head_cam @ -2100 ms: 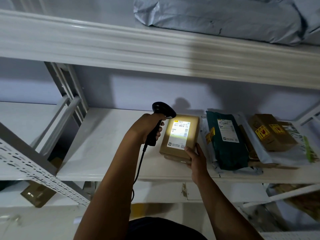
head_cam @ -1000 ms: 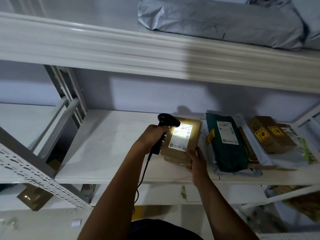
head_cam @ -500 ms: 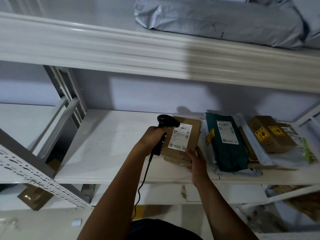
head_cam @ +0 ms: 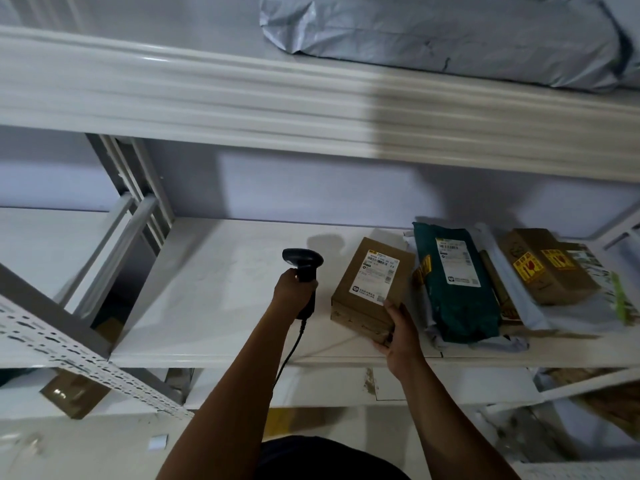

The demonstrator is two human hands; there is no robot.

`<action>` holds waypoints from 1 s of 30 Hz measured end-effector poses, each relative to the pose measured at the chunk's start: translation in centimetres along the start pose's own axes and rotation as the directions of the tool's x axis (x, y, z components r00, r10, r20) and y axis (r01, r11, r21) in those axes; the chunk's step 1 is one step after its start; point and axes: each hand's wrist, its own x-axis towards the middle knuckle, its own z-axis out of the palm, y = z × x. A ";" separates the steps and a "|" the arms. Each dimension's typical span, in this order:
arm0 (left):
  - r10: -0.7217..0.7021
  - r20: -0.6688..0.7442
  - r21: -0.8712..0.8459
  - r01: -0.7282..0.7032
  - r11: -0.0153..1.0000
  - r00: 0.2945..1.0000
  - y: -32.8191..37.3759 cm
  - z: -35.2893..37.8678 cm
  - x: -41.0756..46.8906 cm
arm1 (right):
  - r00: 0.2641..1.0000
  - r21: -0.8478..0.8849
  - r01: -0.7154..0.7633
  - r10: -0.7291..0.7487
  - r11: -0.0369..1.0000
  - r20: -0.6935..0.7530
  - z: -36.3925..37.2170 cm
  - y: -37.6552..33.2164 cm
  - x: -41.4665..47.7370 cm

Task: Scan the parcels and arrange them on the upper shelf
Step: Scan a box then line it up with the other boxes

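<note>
My left hand (head_cam: 292,292) grips a black corded barcode scanner (head_cam: 304,263), held upright just left of a brown cardboard parcel (head_cam: 367,306) with a white label. My right hand (head_cam: 398,329) holds that parcel at its near right corner, thumb on top, and its near end is tilted up off the middle shelf (head_cam: 207,306). A gap separates scanner and parcel, and the scanner's light is off. On the upper shelf (head_cam: 207,95) lies a grey plastic mailer (head_cam: 450,32).
To the right on the middle shelf lie a dark green mailer (head_cam: 457,299), a white bag (head_cam: 526,306) and a brown box with yellow stickers (head_cam: 547,268). A grey slotted upright (head_cam: 69,351) crosses the lower left. The scanner cable (head_cam: 287,355) hangs below my left wrist.
The scanner light on the label went out. My left hand pulled the scanner left, away from the parcel. My right hand has kept its hold on the parcel's near corner.
</note>
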 end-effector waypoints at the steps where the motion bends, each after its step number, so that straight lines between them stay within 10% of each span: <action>1: 0.001 -0.033 0.049 0.001 0.999 0.999 -0.9 0.3 0.2 | 1.000 -0.005 -0.007 0.007 1.000 0.000 -0.1 0.0 0.0; 18: 0.302 -0.277 0.317 -0.210 0.925 0.912 -2.9 4.7 -0.2 | 1.000 -0.098 -0.003 0.005 0.995 0.026 -1.0 -1.5 -1.0; 30: 0.144 -0.067 -0.349 -0.158 0.924 0.987 3.2 10.4 -8.1 | 0.993 0.027 0.008 -0.011 1.000 0.116 -4.8 -6.5 -3.0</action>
